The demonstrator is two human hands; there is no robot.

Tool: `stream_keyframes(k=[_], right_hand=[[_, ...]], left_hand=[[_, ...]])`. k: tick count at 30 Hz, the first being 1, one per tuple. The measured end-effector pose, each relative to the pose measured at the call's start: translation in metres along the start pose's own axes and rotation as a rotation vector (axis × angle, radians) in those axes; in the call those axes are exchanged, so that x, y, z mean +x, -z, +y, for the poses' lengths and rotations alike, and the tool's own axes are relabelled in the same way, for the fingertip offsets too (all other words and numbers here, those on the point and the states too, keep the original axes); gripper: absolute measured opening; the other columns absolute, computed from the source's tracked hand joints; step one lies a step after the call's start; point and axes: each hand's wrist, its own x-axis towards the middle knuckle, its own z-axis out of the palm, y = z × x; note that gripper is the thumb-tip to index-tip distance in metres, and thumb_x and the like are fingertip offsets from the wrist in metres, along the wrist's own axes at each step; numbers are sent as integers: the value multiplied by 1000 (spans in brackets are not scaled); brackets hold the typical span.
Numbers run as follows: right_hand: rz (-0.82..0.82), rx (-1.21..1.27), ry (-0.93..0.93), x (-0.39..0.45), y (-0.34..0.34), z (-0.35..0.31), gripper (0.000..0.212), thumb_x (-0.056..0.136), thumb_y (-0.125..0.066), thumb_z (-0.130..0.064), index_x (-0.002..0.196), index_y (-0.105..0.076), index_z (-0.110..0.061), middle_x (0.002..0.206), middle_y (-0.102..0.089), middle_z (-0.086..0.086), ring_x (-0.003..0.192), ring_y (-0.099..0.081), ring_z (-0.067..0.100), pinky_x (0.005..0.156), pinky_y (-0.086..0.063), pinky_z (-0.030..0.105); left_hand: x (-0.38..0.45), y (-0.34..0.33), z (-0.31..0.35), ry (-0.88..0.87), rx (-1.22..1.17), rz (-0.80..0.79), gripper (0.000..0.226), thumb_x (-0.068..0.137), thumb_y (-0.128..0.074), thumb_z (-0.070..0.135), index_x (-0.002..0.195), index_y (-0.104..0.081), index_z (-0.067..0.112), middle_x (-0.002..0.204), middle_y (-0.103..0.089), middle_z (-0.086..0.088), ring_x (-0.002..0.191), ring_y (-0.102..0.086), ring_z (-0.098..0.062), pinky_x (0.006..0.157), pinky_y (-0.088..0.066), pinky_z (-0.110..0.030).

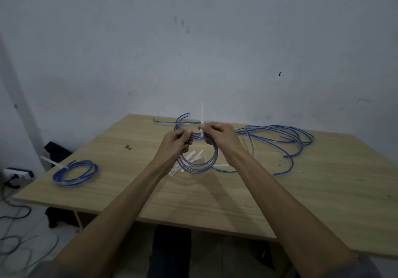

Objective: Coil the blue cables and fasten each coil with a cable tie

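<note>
I hold a coil of blue cable [199,165] upright above the middle of the wooden table [280,202]. My left hand [175,143] grips the coil's upper left arc. My right hand [217,135] pinches the top of the coil where a white cable tie [202,116] wraps it, the tie's tail sticking straight up. A finished blue coil [75,173] with a white tie lies flat at the table's left end. Loose blue cables [280,136] sprawl over the far right. Spare white cable ties [189,159] lie on the table behind the held coil.
A grey-white wall stands close behind the table. On the floor at left are a white power strip [16,173], dark cables and a dark bag [56,151]. My dark-trousered legs [170,254] show under the table's near edge.
</note>
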Motion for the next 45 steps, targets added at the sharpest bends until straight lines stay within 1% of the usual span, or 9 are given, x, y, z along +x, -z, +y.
stream_keyframes(k=[3, 8, 15, 20, 24, 34, 37, 41, 45], right_hand=[[47, 0, 49, -1, 2, 0, 13, 94, -69, -16, 85, -79, -13, 80, -75, -3, 74, -68, 5, 74, -58, 24], [97, -27, 88, -5, 0, 10, 12, 93, -69, -16, 86, -79, -16, 87, -76, 9, 79, -68, 13, 78, -59, 31], [54, 32, 0, -4, -1, 12, 18, 96, -64, -13, 95, -74, 3, 82, -73, 6, 77, -70, 13, 73, -58, 25], [-10, -69, -46, -3, -6, -4, 19, 97, -62, -21, 86, -75, -13, 73, -71, -12, 72, -64, 2, 68, -52, 25], [14, -87, -38, -3, -7, -12, 21, 98, -59, -17, 85, -74, -9, 77, -70, -7, 73, -61, 5, 70, -46, 26], [71, 4, -186, 0, -37, -4, 18, 94, -61, -11, 79, -71, -13, 75, -64, -1, 73, -53, 14, 62, -38, 28], [1, -43, -179, 5, -52, 6, 21, 98, -60, -22, 91, -74, -8, 82, -67, 1, 77, -59, 17, 63, -43, 29], [-169, -177, -177, 11, -72, 11, 37, 101, -54, -43, 113, -66, -10, 100, -70, 4, 83, -69, 19, 69, -57, 30], [-319, -188, -192, 17, -109, 22, 29, 103, -54, -33, 119, -62, -10, 102, -73, 8, 83, -70, 19, 73, -59, 33]], left_hand=[[0, -3, 2, -25, 34, 20, 32, 104, -52, 21, 91, -68, -4, 69, -54, -1, 55, -37, -11, 54, -32, -22], [-3, -19, 5, -34, 106, 39, 32, 103, -54, 19, 76, -65, 7, 64, -57, 3, 51, -37, -9, 53, -33, -22], [-4, -16, 3, 3, 107, 53, 31, 105, -50, 22, 87, -67, 5, 68, -58, 3, 51, -38, -8, 53, -34, -21], [-5, -15, 11, -22, 132, 44, 28, 102, -55, 31, 88, -71, 13, 66, -50, 2, 52, -37, -9, 50, -32, -20], [-7, -16, 20, -77, 145, 50, 33, 96, -64, 40, 69, -67, 22, 64, -51, 3, 54, -38, -12, 51, -33, -23], [-10, 2, 11, 3, 205, 49, 35, 97, -64, 36, 75, -65, 9, 63, -52, 3, 53, -39, -8, 50, -33, -23], [-11, 18, 7, -72, 332, 148, 38, 99, -61, 33, 64, -65, 18, 53, -54, 11, 47, -42, 0, 52, -33, -16], [-5, 59, 6, -100, 401, 449, 47, 97, -61, 43, 62, -64, 12, 51, -59, 6, 42, -46, 0, 51, -33, -20], [0, 114, 3, -13, 410, 630, 43, 92, -62, 55, 78, -71, 16, 59, -70, 1, 50, -61, -1, 60, -49, -29]])
